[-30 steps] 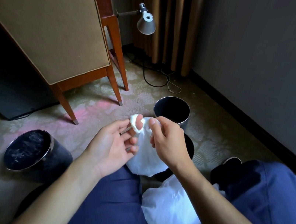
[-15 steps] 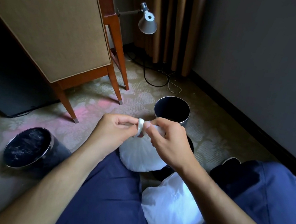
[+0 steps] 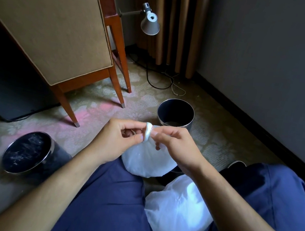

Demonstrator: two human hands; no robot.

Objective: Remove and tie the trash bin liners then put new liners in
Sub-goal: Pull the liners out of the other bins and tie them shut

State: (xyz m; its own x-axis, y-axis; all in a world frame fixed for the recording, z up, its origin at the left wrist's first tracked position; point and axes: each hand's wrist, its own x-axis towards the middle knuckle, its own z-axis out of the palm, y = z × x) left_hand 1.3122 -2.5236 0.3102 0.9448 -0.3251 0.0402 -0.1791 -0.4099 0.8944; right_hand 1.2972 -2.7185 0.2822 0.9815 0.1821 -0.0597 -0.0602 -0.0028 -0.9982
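A small white liner bag (image 3: 146, 163) hangs between my knees, its neck twisted into a loop at the top. My left hand (image 3: 117, 139) and my right hand (image 3: 174, 146) both pinch that twisted neck from either side, fingertips almost touching. A second white liner bag (image 3: 176, 213) lies in my lap under my right forearm. One black round bin (image 3: 176, 112) stands upright just beyond my hands, unlined. Another black bin (image 3: 28, 152) leans on the carpet at the lower left, its dusty inside showing.
An upholstered chair (image 3: 49, 19) with wooden legs stands at the left. A grey lamp (image 3: 150, 23) and curtains (image 3: 173, 18) are at the back, with cables (image 3: 159, 82) on the carpet. A grey wall (image 3: 275, 65) runs along the right.
My hands have come together at the bag's neck and lifted slightly. The neck went from loose in my fingers to a tight twisted loop pinched between both hands.
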